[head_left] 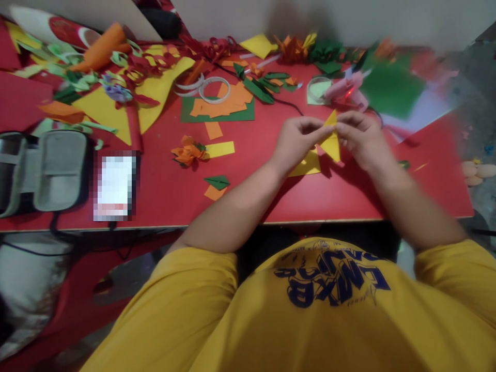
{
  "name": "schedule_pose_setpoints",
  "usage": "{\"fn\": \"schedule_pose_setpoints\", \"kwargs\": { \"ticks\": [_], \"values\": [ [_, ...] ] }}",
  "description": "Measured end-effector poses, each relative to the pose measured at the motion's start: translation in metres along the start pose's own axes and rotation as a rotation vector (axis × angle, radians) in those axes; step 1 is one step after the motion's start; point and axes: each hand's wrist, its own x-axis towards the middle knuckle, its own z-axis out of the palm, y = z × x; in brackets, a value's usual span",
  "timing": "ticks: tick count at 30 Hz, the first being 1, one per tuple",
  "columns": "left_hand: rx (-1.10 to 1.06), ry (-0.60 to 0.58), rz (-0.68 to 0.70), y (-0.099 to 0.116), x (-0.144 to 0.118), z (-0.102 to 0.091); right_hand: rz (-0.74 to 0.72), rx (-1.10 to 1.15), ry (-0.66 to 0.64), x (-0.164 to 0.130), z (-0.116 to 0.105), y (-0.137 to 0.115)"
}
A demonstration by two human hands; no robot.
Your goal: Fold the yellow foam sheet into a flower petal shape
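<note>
A folded piece of yellow paper (331,142) is held up over the right half of the red table. My left hand (297,138) pinches its left side between thumb and fingers. On the other side, my right hand (362,135) grips the upper right edge with its fingertips. Beneath my left hand lies a flat yellow paper sheet (308,166), partly covered. A pink glue gun (346,92) with a lit red light rests just beyond my hands. Left of my left forearm sit an orange paper flower (189,152) and a small green paper leaf (217,182).
Tape rolls (214,90) and cut orange paper strips (232,101) lie mid-table. Paper sheets (418,111) are at the right, with paper flowers and curled scraps along the back. A phone (116,186) and an open grey case (62,170) stand near the left front edge.
</note>
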Motion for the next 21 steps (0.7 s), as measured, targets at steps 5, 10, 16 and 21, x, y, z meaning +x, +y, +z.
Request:
{"fn": "schedule_pose_setpoints", "kwargs": {
  "ticks": [5,10,16,21],
  "values": [
    [0.007,0.032,0.027,0.005,-0.001,0.003,0.000,-0.034,-0.021,-0.003,0.000,-0.003],
    [0.010,0.040,0.036,0.005,0.000,0.005,-0.019,-0.082,-0.031,-0.007,0.002,-0.011],
    [0.004,0.038,0.040,0.005,-0.001,0.003,-0.024,-0.101,-0.011,-0.005,0.002,-0.014],
    [-0.011,-0.013,0.050,0.003,0.000,0.001,-0.026,-0.122,-0.020,-0.006,0.002,-0.014]
  ]
}}
